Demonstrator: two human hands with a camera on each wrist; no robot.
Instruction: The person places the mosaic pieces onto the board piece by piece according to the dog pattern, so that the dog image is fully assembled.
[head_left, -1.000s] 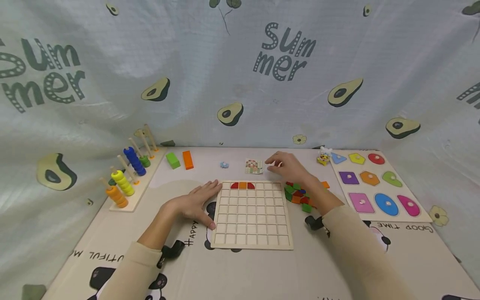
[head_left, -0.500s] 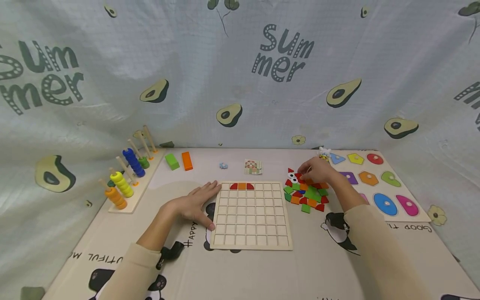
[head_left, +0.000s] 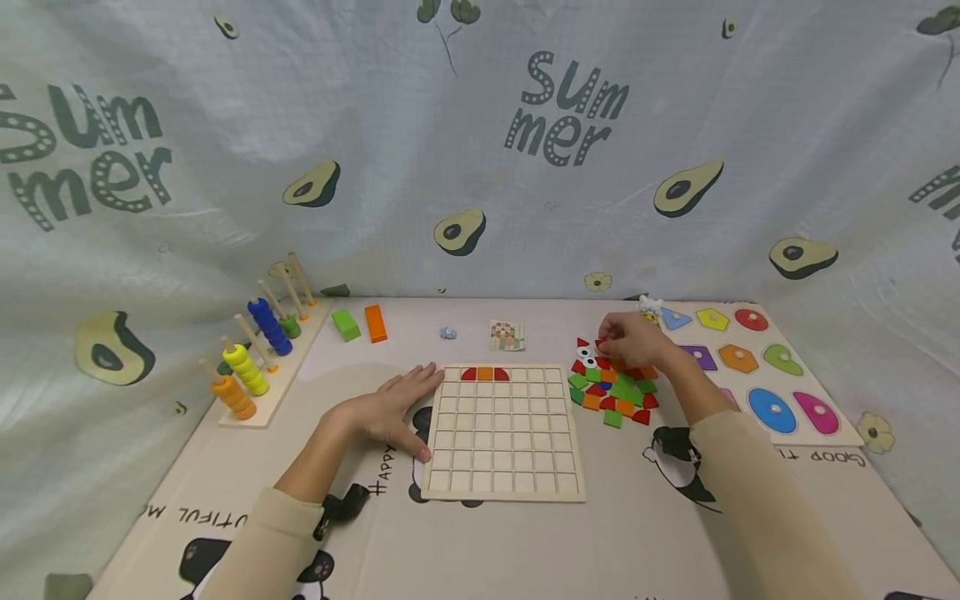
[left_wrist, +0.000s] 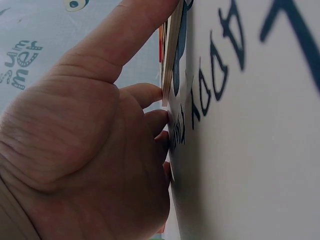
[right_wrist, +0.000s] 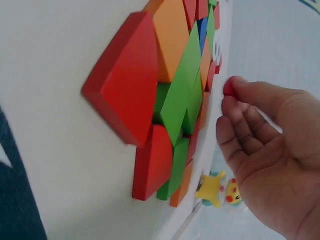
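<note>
A light wooden grid board (head_left: 504,433) lies in the middle of the table. In its top row sit two red pieces (head_left: 468,374) with an orange square (head_left: 485,374) between them. My left hand (head_left: 386,410) rests at the board's left edge, fingers extended and thumb touching the frame; the left wrist view shows the fingertips against the board's side. Over the far side of a pile of coloured blocks (head_left: 624,387), my right hand (head_left: 636,340) pinches a small red block (right_wrist: 230,86) between thumb and fingertips. Its shape is mostly hidden by the fingers.
A picture card (head_left: 507,335) and tiny blue figure (head_left: 447,332) lie beyond the board. Green (head_left: 346,325) and orange blocks (head_left: 376,323) and a peg stacker (head_left: 273,358) stand left. At right are a shape puzzle (head_left: 813,375) and toy figurine (right_wrist: 212,188).
From beside the picture card, my right hand has moved right to the block pile, where it now pinches a red block. My left hand stays at the board's edge.
</note>
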